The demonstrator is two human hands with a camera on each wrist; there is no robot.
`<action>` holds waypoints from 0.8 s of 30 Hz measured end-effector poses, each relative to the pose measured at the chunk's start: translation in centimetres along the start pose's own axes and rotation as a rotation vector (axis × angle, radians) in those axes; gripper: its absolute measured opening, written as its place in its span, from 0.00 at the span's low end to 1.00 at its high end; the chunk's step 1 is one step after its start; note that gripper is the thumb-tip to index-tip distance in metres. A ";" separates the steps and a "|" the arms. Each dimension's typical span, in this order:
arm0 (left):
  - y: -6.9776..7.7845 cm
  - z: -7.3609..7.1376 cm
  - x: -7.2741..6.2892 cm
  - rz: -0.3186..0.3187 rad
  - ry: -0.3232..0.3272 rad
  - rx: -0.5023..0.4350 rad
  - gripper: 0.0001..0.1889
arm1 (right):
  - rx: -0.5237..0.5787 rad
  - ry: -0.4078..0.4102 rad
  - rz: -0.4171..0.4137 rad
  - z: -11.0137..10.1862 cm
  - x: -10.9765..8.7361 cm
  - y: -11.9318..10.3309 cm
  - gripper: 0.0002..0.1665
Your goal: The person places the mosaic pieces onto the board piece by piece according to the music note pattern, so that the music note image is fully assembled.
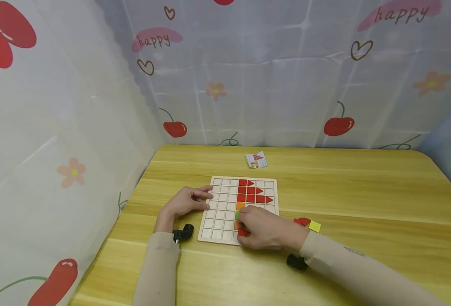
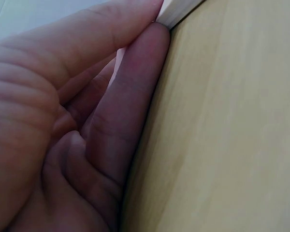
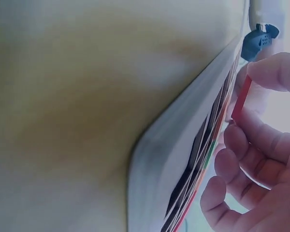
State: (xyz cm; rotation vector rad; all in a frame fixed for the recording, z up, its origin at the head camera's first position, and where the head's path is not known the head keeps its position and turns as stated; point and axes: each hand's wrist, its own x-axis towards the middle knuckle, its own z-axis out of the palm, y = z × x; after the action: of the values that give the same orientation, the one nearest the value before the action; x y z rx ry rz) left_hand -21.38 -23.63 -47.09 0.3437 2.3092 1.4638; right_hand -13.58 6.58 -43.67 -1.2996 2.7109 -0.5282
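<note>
Red piece [image 3: 241,99] sits pinched in the right hand [image 1: 258,227], other fingers curled.

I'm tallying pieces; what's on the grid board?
The grid board holds three rows of red pieces, then an orange piece, a green piece and another orange piece below. Whatever lies beneath the right grip, pinching a red block, is hidden.

The board [image 1: 220,205] lies on the table [image 1: 363,191], a card [image 1: 256,160] behind it, the left hand [image 1: 189,200] at its left edge, loose pieces [image 1: 315,226] beyond its right.
</note>
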 end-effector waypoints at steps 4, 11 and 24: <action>0.1 0.0 -0.1 -0.001 0.005 -0.007 0.17 | -0.030 -0.015 -0.005 0.1 0.6 -0.3 0.10; 0.1 0.0 0.0 -0.006 0.004 -0.004 0.17 | -0.034 -0.039 0.012 0.1 0.7 -0.6 0.11; 0.1 0.0 0.0 -0.004 0.001 -0.005 0.17 | 0.051 -0.083 0.003 -0.1 0.1 -0.3 0.08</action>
State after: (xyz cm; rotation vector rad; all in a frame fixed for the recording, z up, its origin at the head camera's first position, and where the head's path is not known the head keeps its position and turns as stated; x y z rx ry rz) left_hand -21.32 -23.57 -47.01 0.3375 2.3051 1.4681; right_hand -13.44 6.38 -43.44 -1.2754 2.6142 -0.5268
